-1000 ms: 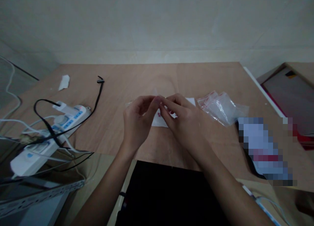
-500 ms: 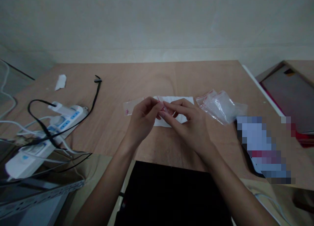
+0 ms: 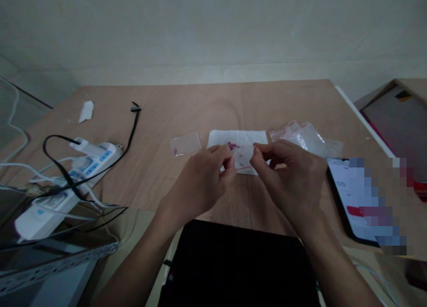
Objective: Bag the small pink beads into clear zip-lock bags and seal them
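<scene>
My left hand [image 3: 203,182] and my right hand [image 3: 293,178] are held over the near middle of the wooden table [image 3: 187,107]. Together they pinch a small clear zip bag [image 3: 243,158], one hand on each side of it. Under the bag lies a white paper sheet [image 3: 235,138] with tiny pink bits on it. Another small clear zip bag [image 3: 185,143], with a pink bit inside, lies flat to the left of the sheet.
A pile of clear zip bags [image 3: 307,138] lies to the right. A phone [image 3: 353,200] lies at the right near edge. A white power strip [image 3: 63,182] with black and white cables sits at left. A paper scrap [image 3: 86,110] lies far left.
My hands moved apart and nearer to me; the bag now shows stretched between them. The white sheet and the left bag are uncovered. The view shifted slightly.
</scene>
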Demonstrator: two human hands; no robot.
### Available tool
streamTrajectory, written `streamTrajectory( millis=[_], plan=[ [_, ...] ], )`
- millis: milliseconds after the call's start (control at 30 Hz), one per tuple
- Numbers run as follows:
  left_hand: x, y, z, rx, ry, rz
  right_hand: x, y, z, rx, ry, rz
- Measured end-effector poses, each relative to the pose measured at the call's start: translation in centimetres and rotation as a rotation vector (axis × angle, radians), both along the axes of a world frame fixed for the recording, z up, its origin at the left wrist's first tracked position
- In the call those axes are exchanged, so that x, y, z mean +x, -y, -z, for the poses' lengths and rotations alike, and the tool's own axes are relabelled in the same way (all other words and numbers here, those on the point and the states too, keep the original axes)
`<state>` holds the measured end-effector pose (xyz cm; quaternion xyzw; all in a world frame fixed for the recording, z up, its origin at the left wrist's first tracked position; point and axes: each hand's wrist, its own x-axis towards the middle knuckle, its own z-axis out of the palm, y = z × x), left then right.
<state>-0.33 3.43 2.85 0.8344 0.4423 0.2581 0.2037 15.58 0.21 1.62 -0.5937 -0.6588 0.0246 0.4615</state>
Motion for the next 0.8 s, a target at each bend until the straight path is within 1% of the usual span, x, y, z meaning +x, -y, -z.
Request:
streamTrajectory(
  millis=[67,100,200,300,367,467,567,700,733,800],
  plan=[
    [-0.3,0.1,-0.5,-0.098,-0.002,0.017,0.6,0.1,-0.1,-0.056,0.000,-0.058],
    [-0.4,0.1,-0.8,-0.147,0.023,0.016,0.8,0.1,0.0,-0.078,-0.033,-0.116],
    [-0.4,0.0,-1.4,-0.282,0.130,0.022,1.4,0.0,0.5,-0.144,-0.254,-0.382],
    [-0.2,-0.2,-1.6,-0.319,0.189,0.036,1.6,-0.2,1.4,-0.248,-0.466,-0.681],
    [0.0,-0.4,-1.6,-0.316,0.203,0.038,1.6,-0.4,2.0,-0.271,-0.532,-0.778],
    [0.0,-0.6,-1.7,-0.330,0.217,0.039,1.4,-0.7,2.6,-0.245,-0.596,-0.761],
    [-0.1,-0.8,-1.9,-0.353,0.216,0.043,1.1,-0.9,2.8,-0.234,-0.703,-0.755],
    [-0.1,-1.1,-2.1,-0.385,0.240,0.062,0.9,-1.0,2.5,-0.275,-0.813,-0.760],
    [0.0,-1.2,-1.9,-0.389,0.271,0.046,1.0,-1.1,2.3,-0.286,-0.824,-0.743],
    [0.4,-1.5,-1.3,-0.377,0.413,-0.057,1.3,-1.4,1.6,-0.298,-0.802,-0.697]
  ],
)
